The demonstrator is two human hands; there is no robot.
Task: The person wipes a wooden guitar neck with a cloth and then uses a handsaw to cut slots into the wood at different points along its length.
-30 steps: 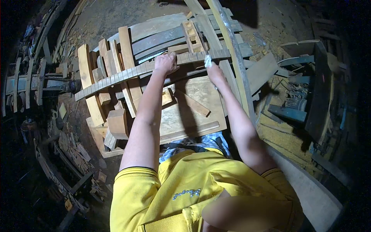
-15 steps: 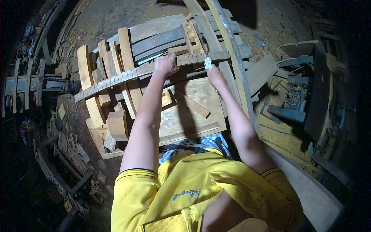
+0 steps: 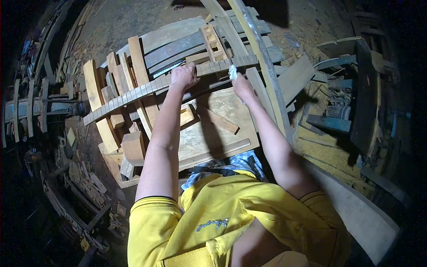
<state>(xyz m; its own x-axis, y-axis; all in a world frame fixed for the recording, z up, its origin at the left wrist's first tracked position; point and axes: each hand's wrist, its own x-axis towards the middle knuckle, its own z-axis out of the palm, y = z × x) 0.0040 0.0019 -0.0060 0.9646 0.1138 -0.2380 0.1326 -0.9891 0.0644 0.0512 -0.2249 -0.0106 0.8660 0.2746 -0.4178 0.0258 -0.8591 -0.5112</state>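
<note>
A long curved wooden strip point(image 3: 133, 94) marked with cross lines runs from the lower left up to the right across a pile of timber. My left hand point(image 3: 183, 75) grips this strip near its middle and presses it down. My right hand point(image 3: 242, 85) is closed around a small white wad, perhaps cloth or sandpaper point(image 3: 232, 71), held against the strip's right part. Both arms reach forward over a flat wooden board point(image 3: 213, 133) in front of my yellow shirt.
Short wooden blocks point(image 3: 133, 144) and planks point(image 3: 138, 60) lie stacked left of the board. A long pale beam point(image 3: 262, 62) slants up on the right. Dark machinery and metal parts point(image 3: 342, 111) stand at right, scrap wood at left on the dirt floor.
The view has shifted a little, so everything sits slightly higher and further left. My hands keep their grips; the right hand with the white wad stays at nearly the same spot on the strip.
</note>
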